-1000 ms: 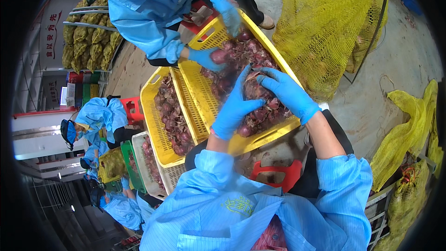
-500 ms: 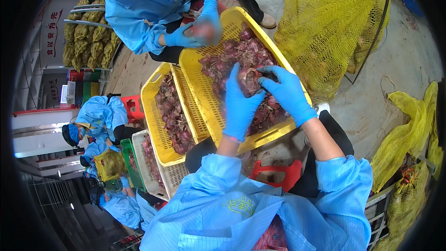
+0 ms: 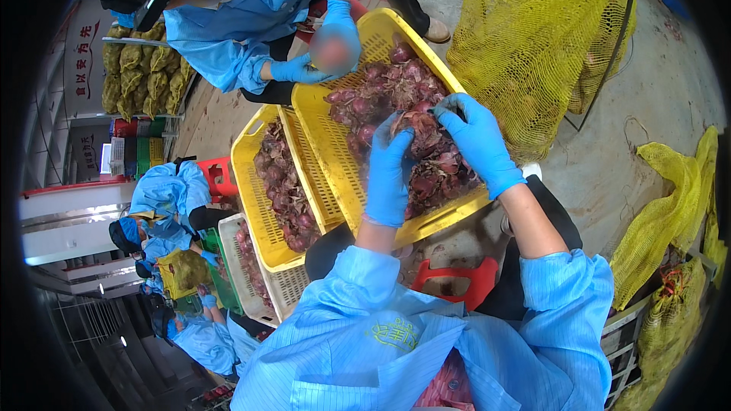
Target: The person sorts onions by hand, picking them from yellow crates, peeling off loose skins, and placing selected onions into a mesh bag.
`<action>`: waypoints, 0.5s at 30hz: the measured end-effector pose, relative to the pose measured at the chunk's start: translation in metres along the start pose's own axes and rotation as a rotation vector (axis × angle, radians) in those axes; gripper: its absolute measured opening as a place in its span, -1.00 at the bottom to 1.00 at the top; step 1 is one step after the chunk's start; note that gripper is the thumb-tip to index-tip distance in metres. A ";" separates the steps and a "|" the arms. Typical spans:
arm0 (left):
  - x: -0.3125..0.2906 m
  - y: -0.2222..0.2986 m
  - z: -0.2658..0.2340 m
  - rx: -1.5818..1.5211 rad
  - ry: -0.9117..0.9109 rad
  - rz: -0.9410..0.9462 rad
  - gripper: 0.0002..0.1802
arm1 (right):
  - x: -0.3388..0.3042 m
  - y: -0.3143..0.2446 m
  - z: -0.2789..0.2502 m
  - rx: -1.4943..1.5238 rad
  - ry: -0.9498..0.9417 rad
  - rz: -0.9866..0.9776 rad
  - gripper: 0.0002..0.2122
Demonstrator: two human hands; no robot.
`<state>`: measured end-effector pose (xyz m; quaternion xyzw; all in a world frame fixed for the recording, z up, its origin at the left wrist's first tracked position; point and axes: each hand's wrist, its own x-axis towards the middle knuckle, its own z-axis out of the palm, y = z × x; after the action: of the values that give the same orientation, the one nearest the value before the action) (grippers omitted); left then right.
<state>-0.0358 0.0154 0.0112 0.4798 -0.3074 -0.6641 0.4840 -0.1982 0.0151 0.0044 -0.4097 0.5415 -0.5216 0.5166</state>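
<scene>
Both my hands, in blue gloves, are raised over a yellow crate (image 3: 449, 217) filled with red onions (image 3: 381, 80). A red onion (image 3: 420, 131) with loose, papery skin sits between them. My left hand (image 3: 390, 175) curls its fingers round the onion's left side. At its upper right, the fingertips of my right hand (image 3: 478, 141) are pressed together against the skin; whether they pinch a loose piece is too small to make out. Dark smudges mark the fingertips of both gloves.
Across the crate a co-worker (image 3: 244, 23) in blue handles a blurred round thing. Another yellow crate (image 3: 255, 221) of onions and a white crate (image 3: 278, 289) stand left. A yellow mesh bag (image 3: 533, 53) hangs on a frame at right. A red stool (image 3: 480, 281) is near my legs.
My left fingers have curled further round the onion, which has turned and shifted slightly right. My right hand has moved up and right. The co-worker opposite has leaned slightly left.
</scene>
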 end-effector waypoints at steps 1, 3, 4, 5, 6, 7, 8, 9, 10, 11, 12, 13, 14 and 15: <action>0.000 -0.001 0.000 0.055 0.000 0.046 -0.46 | -0.001 -0.004 0.002 0.049 -0.016 -0.012 -0.79; -0.002 -0.002 0.004 0.214 0.017 0.151 -0.43 | -0.004 -0.005 0.003 0.010 -0.030 -0.074 -0.79; -0.005 -0.002 0.009 0.317 0.033 0.210 -0.42 | -0.006 -0.002 0.003 -0.077 -0.028 -0.124 -0.79; -0.007 -0.003 0.012 0.419 0.050 0.270 -0.41 | -0.006 0.000 0.002 -0.166 -0.026 -0.173 -0.79; -0.008 -0.003 0.011 0.453 0.053 0.298 -0.41 | -0.006 -0.002 0.002 -0.163 -0.044 -0.109 -0.79; -0.008 -0.003 0.009 0.486 0.056 0.326 -0.41 | -0.006 -0.006 0.002 -0.161 -0.062 -0.044 -0.80; -0.009 -0.005 0.006 0.518 0.059 0.354 -0.41 | -0.006 -0.007 0.002 -0.159 -0.080 0.020 -0.80; -0.008 -0.004 0.004 0.467 0.065 0.334 -0.41 | -0.006 -0.008 0.002 -0.246 -0.042 -0.030 -0.81; -0.007 -0.005 0.001 0.415 0.070 0.313 -0.41 | -0.007 -0.007 0.002 -0.333 -0.004 -0.079 -0.82; -0.006 -0.004 -0.001 0.363 0.076 0.291 -0.41 | -0.007 -0.005 0.002 -0.420 0.034 -0.129 -0.82; -0.006 -0.001 -0.001 0.202 0.061 0.232 -0.42 | -0.006 -0.002 0.001 -0.438 0.062 -0.166 -0.83; -0.006 0.003 -0.001 0.042 0.045 0.171 -0.44 | -0.004 0.002 -0.001 -0.455 0.090 -0.203 -0.83; -0.004 0.006 -0.001 -0.118 0.029 0.108 -0.45 | -0.002 0.004 -0.005 -0.472 0.117 -0.239 -0.83; 0.001 0.005 -0.006 -0.208 0.006 0.120 -0.49 | -0.001 0.006 -0.006 -0.452 0.093 -0.186 -0.84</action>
<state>-0.0289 0.0131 0.0133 0.4097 -0.2636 -0.6608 0.5710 -0.2033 0.0177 -0.0016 -0.5385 0.6278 -0.4507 0.3359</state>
